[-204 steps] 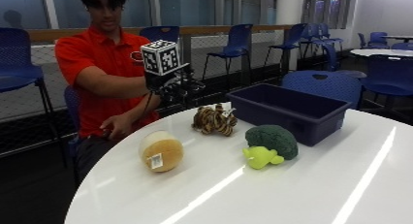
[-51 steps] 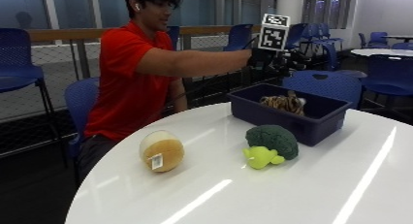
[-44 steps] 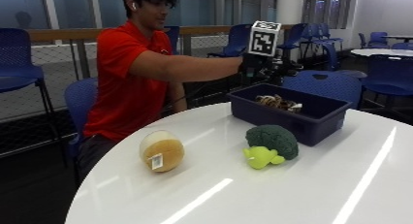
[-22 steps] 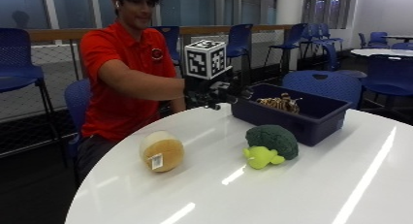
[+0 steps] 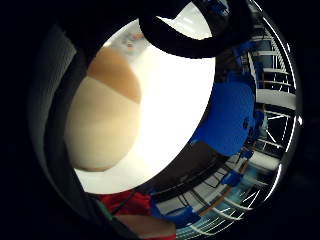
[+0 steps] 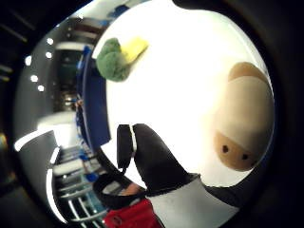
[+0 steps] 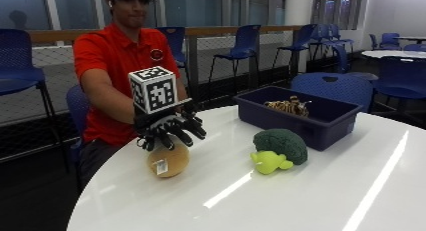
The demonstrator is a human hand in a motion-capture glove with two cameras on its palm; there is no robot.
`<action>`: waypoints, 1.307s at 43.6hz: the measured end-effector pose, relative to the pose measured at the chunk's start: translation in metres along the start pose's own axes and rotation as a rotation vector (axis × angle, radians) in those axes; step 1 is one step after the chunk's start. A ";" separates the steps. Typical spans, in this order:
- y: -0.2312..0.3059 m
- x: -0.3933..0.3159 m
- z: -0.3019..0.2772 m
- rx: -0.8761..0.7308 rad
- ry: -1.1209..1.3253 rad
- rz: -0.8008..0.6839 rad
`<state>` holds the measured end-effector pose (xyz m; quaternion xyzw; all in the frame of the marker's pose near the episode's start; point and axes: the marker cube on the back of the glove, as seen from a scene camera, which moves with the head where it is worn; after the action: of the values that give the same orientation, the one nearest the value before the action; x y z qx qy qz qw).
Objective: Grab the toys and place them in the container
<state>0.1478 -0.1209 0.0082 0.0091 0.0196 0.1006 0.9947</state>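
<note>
My gloved right hand (image 7: 170, 131) hovers just above a tan round plush toy (image 7: 166, 162) near the table's left edge, fingers spread and pointing down at it, holding nothing. Both palm views show that toy close under the palm (image 5: 105, 125) (image 6: 242, 123). A green broccoli plush with a yellow stalk (image 7: 279, 148) (image 6: 116, 59) lies in the middle of the table. Behind it stands the dark blue bin (image 7: 313, 128) (image 6: 95, 114), and a striped tiger toy (image 7: 287, 106) lies inside it.
The round white table (image 7: 299, 201) is glossy, and its edge runs close to the tan toy. The person sits behind the table's left side. Blue chairs (image 7: 333, 86) stand behind the bin.
The tiger toy went from the table into the bin. My hand then swung left from over the bin and came down over the tan toy.
</note>
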 end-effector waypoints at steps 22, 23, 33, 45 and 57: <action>0.002 0.029 0.036 -0.125 -0.017 0.064; 0.003 0.029 0.039 -0.135 -0.011 0.066; 0.013 0.023 0.055 -0.185 0.077 0.079; 0.003 0.015 0.048 -0.254 0.161 0.119; -0.002 0.003 0.048 -0.144 0.269 0.141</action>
<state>0.1532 -0.1229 0.0562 -0.0745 0.1446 0.1718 0.9716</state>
